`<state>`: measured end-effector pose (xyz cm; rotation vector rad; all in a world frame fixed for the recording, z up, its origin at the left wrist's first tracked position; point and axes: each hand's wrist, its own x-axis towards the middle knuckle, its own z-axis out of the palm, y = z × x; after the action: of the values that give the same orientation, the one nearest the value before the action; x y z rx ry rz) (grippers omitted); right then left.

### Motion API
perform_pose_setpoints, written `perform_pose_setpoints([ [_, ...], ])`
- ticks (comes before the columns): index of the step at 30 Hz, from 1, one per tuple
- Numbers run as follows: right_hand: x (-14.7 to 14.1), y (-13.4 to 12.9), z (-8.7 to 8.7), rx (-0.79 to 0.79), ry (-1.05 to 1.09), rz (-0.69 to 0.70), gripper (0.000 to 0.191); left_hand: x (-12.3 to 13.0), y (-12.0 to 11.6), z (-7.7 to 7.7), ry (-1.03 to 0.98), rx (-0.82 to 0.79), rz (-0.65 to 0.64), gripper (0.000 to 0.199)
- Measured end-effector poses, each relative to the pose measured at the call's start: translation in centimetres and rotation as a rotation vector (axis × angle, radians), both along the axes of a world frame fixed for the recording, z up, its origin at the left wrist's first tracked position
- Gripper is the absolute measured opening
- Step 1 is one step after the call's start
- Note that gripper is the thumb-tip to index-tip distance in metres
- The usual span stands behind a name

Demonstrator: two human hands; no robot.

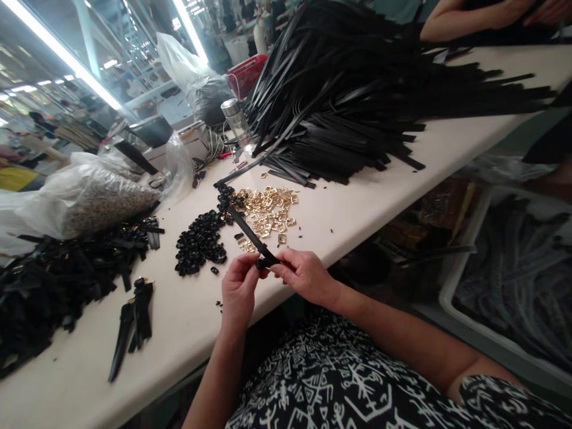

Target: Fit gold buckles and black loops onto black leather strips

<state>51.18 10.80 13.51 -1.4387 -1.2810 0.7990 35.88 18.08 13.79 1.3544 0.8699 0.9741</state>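
Note:
My left hand (240, 285) and my right hand (304, 273) meet at the table's front edge, both closed on one black strap (245, 227). The strap's free end points away from me, toward the piles. A small dark loop seems to sit around it close to my fingers; its details are hidden there. Just beyond my hands lies a pile of gold buckles (270, 208). To the left of it is a heap of small black loops (199, 244). One single loop (214, 270) lies apart, near my left hand.
Long black straps (357, 89) are heaped at the back right. Finished-looking strap pieces with buckles (58, 286) pile up at left, a few lying apart (136, 316). A glass bottle (239, 126), plastic bags (98, 196) and a white bin (451, 286) surround the table. Another person's arm (469, 21) shows top right.

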Motion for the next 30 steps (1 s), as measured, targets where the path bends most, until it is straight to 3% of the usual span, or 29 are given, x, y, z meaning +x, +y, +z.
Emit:
perform_pose_setpoints([
  [9, 0.4, -0.3, 0.5, -0.033, -0.062, 0.054, 0.011, -0.4, 0.4, -0.2, -0.033, -0.121, -0.034, 0.016],
  [14, 0.8, -0.2, 0.5, -0.069, -0.076, 0.087, 0.010, -0.9, 0.4, 0.1, 0.037, -0.101, -0.094, 0.017],
  [18, 1.1, -0.2, 0.4, -0.076, -0.099, 0.105, 0.010, -0.7, 0.1, 0.6, 0.101, 0.009, -0.110, 0.018],
  [23, 1.1, -0.1, 0.1, -0.097, -0.076, 0.106, 0.011, -0.3, -0.3, 1.0, 0.244, 0.321, -0.060, 0.012],
  [25, 1.1, -0.2, 0.0, -0.110, -0.008, 0.120, 0.013, -0.2, -0.4, 0.9, 0.287, 0.361, -0.045, 0.011],
  [30, 0.8, -0.4, -0.7, -0.126, 0.281, 0.196, 0.014, -0.1, -0.5, -0.2, 0.122, 0.051, -0.078, 0.018],
])
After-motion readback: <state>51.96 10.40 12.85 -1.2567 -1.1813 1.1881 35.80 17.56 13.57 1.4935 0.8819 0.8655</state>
